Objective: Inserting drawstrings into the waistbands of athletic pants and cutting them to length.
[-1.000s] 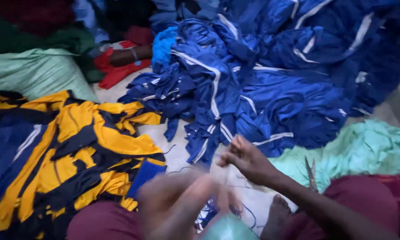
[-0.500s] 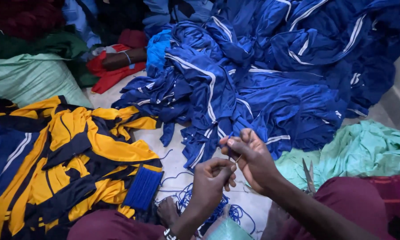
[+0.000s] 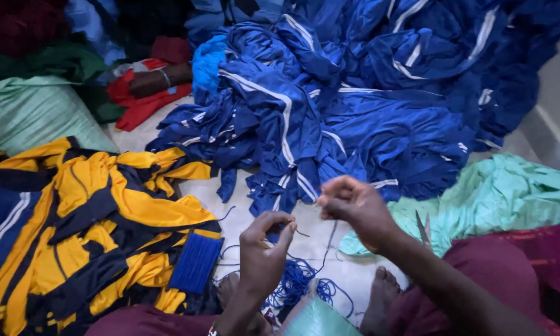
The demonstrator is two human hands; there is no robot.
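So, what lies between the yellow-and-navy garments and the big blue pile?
In the head view, mostly bare pale floor separates the yellow-and-navy garments from the blue pile.

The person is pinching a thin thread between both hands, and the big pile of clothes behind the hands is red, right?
Not quite. In the head view the left hand and right hand do pinch a thin thread, but the big clothes pile behind them is blue with white stripes, not red.

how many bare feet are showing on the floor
2: one foot just left of the left hand, the other foot under the right hand's forearm. Both are partly hidden.
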